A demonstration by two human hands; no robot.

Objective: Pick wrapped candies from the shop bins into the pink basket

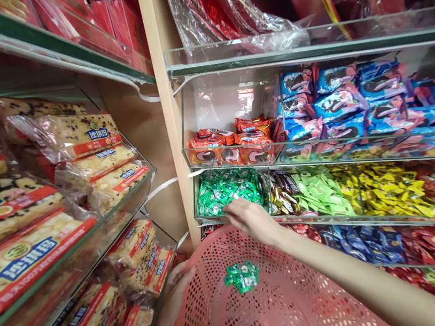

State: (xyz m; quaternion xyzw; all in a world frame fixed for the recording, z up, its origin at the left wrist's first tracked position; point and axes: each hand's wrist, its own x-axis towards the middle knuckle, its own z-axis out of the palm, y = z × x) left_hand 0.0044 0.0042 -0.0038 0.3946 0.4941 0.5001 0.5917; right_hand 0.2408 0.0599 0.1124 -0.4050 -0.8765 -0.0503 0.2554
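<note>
One pink basket, full of round holes, sits nearest; I take its middle as the clock's centre. At ten o'clock, outside its wall, the left hand appears to grip the side, though blur hides the fingertips. Wrapped snack bars crowd the shelves around nine and ten. Inside the basket, toward eleven, a small heap of green packets lies together. At twelve, by the far rim, is the right hand, fingers curled inward; whether they pinch anything I can't tell. Just past it, a clear-fronted bin holds plenty more of the same green. I'd judge the step as gathering these by hand; the next move calls for clearing the bin's front edge while the basket stays close below. Farther off are yellow packets at two, blue packets at one and red packets at twelve.
</note>
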